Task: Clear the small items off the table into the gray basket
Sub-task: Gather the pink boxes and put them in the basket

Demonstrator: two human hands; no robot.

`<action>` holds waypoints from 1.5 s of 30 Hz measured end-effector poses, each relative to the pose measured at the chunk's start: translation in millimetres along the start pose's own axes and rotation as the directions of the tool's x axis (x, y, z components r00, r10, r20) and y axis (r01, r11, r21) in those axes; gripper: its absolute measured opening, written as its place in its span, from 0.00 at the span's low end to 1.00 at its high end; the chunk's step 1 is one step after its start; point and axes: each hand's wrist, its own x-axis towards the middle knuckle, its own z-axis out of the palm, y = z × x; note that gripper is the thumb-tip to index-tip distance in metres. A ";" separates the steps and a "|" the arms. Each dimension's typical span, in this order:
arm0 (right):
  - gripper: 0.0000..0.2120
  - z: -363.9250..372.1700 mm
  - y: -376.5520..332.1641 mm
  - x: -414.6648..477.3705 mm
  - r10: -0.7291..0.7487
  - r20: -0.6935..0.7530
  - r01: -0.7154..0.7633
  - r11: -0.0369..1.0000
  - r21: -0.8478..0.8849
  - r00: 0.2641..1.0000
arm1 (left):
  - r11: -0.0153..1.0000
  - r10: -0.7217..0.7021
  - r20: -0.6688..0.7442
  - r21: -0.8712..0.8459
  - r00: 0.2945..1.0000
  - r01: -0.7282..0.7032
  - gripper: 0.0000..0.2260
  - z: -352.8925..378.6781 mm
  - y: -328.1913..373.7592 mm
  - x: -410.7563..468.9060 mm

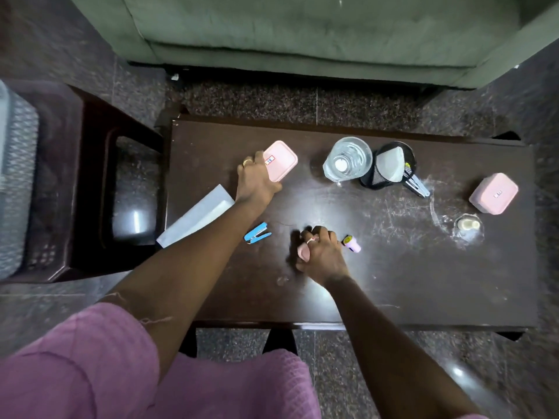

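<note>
The left hand (257, 176) is on the far left part of the worktop (393, 267). Its grip is closed around the near left edge of a pink box (282, 160), with the thumb on the near side. The box looks flat on the worktop, not lifted yet.

The right hand (322, 257) is nearer to the person, in the middle. Its fingers are curled tight around a small pink thing (303, 252). I cannot tell what that thing is.

The gray basket (18, 176) is way over on the left, off the worktop, on a dark stand (87, 137). Both hands must go left to reach it. The left hand is the nearer one, so its box probably has the shorter trip. The right hand would have to cross over the left arm or wait its turn.

More small things lie on the worktop. A blue stapler (257, 234) sits between the two arms. A purple tube (352, 244) is just to the right of the right hand. A long white box (196, 216) lies by the left edge, slanting from near left to far right. A second pink box (493, 193) is far off to the right, well apart from both hands. A glass jug (348, 161) and a black mesh cup (390, 164) stand at the far side.
</note>
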 end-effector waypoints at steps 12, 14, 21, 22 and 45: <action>0.19 -88.1 -174.2 86.2 0.053 -0.175 0.025 0.907 0.420 0.983 | 0.970 -0.202 -0.331 -0.200 0.922 0.141 0.30 -127.0 -92.2 2.8; 0.18 -100.7 -217.3 98.6 -0.008 -0.195 0.107 0.858 0.503 0.981 | 0.961 -0.254 -0.416 -0.211 0.874 0.179 0.30 -161.3 -120.1 1.7; 0.10 -135.3 -360.3 124.7 -0.138 -0.265 0.287 0.668 0.687 0.954 | 0.851 -0.524 -0.563 -0.362 0.639 0.379 0.28 -256.3 -221.0 -15.0; 0.10 -138.3 -380.8 127.9 -0.166 -0.283 0.320 0.662 0.678 0.945 | 0.835 -0.550 -0.561 -0.392 0.619 0.386 0.28 -264.4 -232.0 -19.1; 0.20 -74.8 -535.2 197.8 -0.695 -0.205 0.603 0.707 -0.370 0.689 | 0.687 -0.725 -0.378 -0.350 0.575 0.637 0.22 -265.3 -328.4 27.0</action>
